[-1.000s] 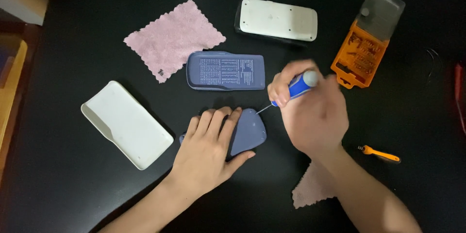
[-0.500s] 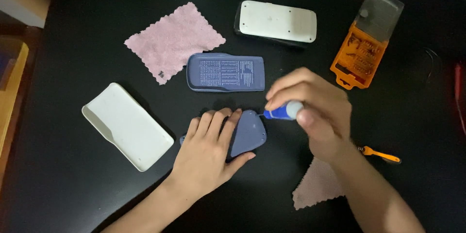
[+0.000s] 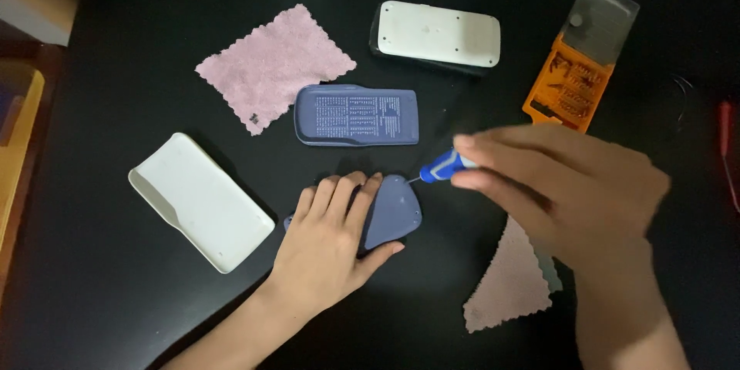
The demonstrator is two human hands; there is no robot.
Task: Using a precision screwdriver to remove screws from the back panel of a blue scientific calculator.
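My left hand (image 3: 331, 243) lies flat on a blue-grey device (image 3: 393, 212) on the black table, pinning it down. My right hand (image 3: 570, 185) holds a small blue-handled screwdriver (image 3: 441, 167), now almost level, with its thin tip at the device's upper right edge. A blue slide cover (image 3: 356, 114) with printed text lies just above the device. Part of the device is hidden under my left palm.
A pink cloth (image 3: 271, 65) lies at the upper left, and another pink cloth (image 3: 512, 281) sits under my right wrist. A white cover (image 3: 199, 200) lies at left, a white-backed calculator (image 3: 438, 35) at top. An orange bit case (image 3: 576, 73) stands open at right.
My right hand has tipped the screwdriver from upright to nearly horizontal and swung out to the right. My left hand stayed on the device.
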